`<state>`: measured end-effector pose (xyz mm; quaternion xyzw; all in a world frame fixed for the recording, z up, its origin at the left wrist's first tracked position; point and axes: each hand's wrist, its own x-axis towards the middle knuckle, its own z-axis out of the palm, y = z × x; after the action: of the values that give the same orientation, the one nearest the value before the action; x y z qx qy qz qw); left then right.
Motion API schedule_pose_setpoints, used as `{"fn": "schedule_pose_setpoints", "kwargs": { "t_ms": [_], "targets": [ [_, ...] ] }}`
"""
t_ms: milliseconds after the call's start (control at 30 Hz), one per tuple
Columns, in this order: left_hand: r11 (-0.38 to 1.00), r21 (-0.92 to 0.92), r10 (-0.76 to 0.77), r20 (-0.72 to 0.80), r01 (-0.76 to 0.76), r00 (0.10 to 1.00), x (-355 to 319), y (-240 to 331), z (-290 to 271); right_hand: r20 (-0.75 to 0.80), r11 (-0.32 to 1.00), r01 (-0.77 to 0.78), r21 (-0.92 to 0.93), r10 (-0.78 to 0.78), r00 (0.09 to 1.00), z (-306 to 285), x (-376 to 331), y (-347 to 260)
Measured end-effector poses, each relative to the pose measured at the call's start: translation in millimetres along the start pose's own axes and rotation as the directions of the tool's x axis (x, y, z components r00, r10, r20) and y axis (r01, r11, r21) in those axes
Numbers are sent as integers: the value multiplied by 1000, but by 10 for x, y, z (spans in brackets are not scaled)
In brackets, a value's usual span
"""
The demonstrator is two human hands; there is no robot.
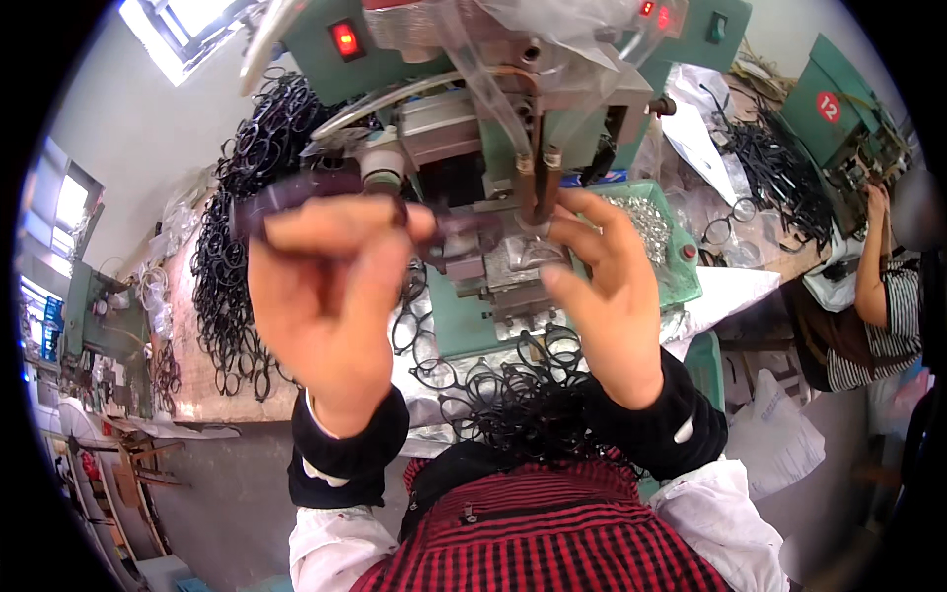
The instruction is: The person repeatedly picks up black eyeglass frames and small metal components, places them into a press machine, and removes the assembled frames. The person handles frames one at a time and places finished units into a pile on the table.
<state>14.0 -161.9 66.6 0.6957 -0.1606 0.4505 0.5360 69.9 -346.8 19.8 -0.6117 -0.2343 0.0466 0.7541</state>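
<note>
A dark eyeglass frame (286, 197), smeared by motion, is held in my left hand (330, 296), its fingers closed round it. One rim of the frame reaches right, in front of the metal fixture (518, 259) of a green machine. My right hand (614, 296) is beside that fixture, thumb and fingers apart, with nothing visible between them. Its fingertips are close to two upright copper-coloured rods (536, 187) on the machine; whether they touch cannot be made out. Below the fixture, a heap of black eyeglass frames (523, 395) lies in front of me.
A large pile of black frames (222, 286) covers the bench at left. Right of the machine stands a green tray (686, 281) with small metal parts. Dark strips (774, 178) lie farther right, by another green machine (838, 109) where a person in a striped top (888, 306) works.
</note>
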Motion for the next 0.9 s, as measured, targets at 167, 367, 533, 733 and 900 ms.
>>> {"fn": "schedule_pose_setpoints", "kwargs": {
  "t_ms": [167,367,533,733,900],
  "targets": [
    [837,178,372,507,-517,778,-356,-135,184,-123,777,-18,-629,-77,989,-838,-79,355],
    [660,242,518,539,-711,664,-512,-428,381,-205,698,71,-712,-303,931,-1284,-97,603],
    [689,233,503,527,-686,685,-532,-431,407,-111,617,8,-787,-155,982,-1376,-116,654],
    [775,243,421,491,-584,763,-662,-374,324,-15,344,56,-937,-201,980,-1202,-180,765],
    [907,359,136,243,-219,960,-1219,-182,-10,-242,599,-76,-797,-201,949,-1220,-300,906]
  ]
}}
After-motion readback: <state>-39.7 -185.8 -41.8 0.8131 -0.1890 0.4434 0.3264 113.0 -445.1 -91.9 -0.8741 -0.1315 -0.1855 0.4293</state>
